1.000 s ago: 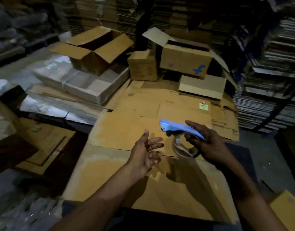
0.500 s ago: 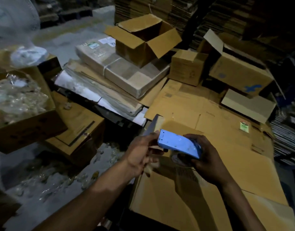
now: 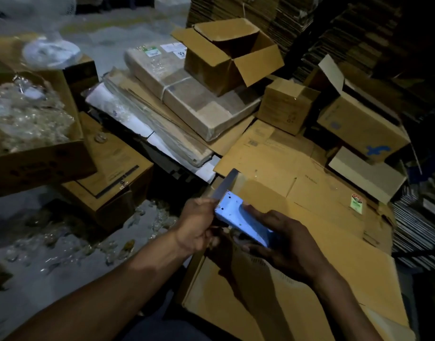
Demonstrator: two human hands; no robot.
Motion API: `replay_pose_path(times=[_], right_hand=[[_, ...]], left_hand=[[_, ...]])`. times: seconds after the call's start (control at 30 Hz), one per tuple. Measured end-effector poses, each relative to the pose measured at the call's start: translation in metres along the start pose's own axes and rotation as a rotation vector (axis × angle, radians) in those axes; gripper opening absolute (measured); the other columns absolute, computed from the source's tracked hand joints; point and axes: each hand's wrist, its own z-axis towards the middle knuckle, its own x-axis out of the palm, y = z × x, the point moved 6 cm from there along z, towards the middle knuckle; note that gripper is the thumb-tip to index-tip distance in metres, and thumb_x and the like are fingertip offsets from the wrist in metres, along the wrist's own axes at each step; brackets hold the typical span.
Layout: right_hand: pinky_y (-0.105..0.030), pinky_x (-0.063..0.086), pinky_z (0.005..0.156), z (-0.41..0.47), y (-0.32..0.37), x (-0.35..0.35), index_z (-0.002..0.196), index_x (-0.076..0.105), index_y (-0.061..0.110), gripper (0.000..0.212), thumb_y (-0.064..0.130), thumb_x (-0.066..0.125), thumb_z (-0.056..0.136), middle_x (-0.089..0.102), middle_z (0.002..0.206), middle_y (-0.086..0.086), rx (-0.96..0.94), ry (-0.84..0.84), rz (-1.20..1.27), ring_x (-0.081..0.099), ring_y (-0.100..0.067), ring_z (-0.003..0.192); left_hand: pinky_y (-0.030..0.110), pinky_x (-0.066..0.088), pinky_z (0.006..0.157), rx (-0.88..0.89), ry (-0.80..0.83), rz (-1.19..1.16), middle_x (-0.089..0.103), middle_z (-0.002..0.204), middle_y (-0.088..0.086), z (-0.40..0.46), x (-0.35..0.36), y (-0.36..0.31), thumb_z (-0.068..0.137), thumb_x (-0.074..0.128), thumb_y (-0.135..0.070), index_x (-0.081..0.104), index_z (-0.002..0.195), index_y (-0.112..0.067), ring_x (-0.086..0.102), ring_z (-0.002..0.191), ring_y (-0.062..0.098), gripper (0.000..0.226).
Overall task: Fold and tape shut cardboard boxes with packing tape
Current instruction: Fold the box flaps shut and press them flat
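Note:
A light blue tape dispenser (image 3: 238,221) with a toothed front edge is gripped in my right hand (image 3: 285,244), held over a pile of flattened cardboard boxes (image 3: 285,303). My left hand (image 3: 199,225) is closed at the dispenser's toothed end, pinching a strip of clear packing tape (image 3: 226,184) that stands up and away from the teeth. The tape roll itself is mostly hidden under the dispenser and my fingers.
An open empty box (image 3: 231,55) sits on wrapped flat cardboard bundles (image 3: 187,99). A small closed box (image 3: 285,104) and a box with a blue mark (image 3: 361,129) stand at right. Left is a box full of plastic scraps (image 3: 27,124), with scraps scattered on the floor (image 3: 64,242).
My left hand went from open and apart to pinching the tape end at the dispenser. My view swung left and nearer; the dispenser came closer to me.

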Motion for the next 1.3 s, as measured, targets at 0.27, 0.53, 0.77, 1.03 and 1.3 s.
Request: replay_pose_path(times=[0.27,0.53,0.77,1.03,1.3], right_hand=[[-0.031,0.049,0.063,-0.022,-0.027,-0.015,0.151,0.011,0.079,0.062,0.073,0.045,0.099,0.043,0.104,0.017,0.017,0.173,-0.336,0.049,-0.008,0.080],[-0.037,0.049,0.061,-0.023,-0.055,-0.002,0.145,0.021,0.083,0.065,0.063,0.062,0.100,0.047,0.102,0.016,0.096,0.263,-0.339,0.052,-0.012,0.079],[-0.032,0.046,0.059,-0.016,-0.063,0.018,0.152,0.022,0.075,0.058,0.069,0.049,0.101,0.043,0.104,0.014,0.126,0.346,-0.443,0.049,-0.011,0.078],[-0.033,0.056,0.075,0.001,-0.049,0.025,0.152,0.034,0.069,0.056,0.075,0.045,0.098,0.050,0.136,0.012,0.113,0.379,-0.514,0.054,-0.015,0.113],[-0.043,0.055,0.094,0.021,-0.019,0.027,0.141,0.065,0.047,0.069,0.083,0.050,0.083,0.042,0.158,0.006,0.085,0.320,-0.542,0.051,-0.024,0.132]], left_hand=[[0.034,0.053,0.057,0.225,-0.195,0.246,0.072,0.069,0.010,0.027,-0.035,0.022,0.106,0.074,-0.025,0.077,0.086,0.004,0.062,0.057,0.018,0.035],[0.043,0.055,0.060,0.229,-0.205,0.480,0.078,0.075,0.012,0.056,-0.063,0.035,0.105,0.074,-0.037,0.079,0.078,-0.010,0.062,0.059,0.023,0.039],[0.045,0.064,0.070,0.336,-0.240,0.703,0.076,0.069,-0.004,0.063,-0.066,0.049,0.106,0.072,-0.038,0.077,0.068,-0.022,0.073,0.067,0.020,0.042],[0.035,0.057,0.066,0.333,-0.364,0.851,0.073,0.076,-0.005,0.068,-0.060,0.082,0.100,0.069,-0.057,0.077,0.079,-0.025,0.066,0.070,0.009,0.039],[0.051,0.057,0.099,0.000,-0.196,0.927,0.069,0.125,0.007,0.081,-0.085,0.139,0.101,0.043,-0.080,0.064,0.125,-0.030,0.068,0.117,0.036,0.059]])
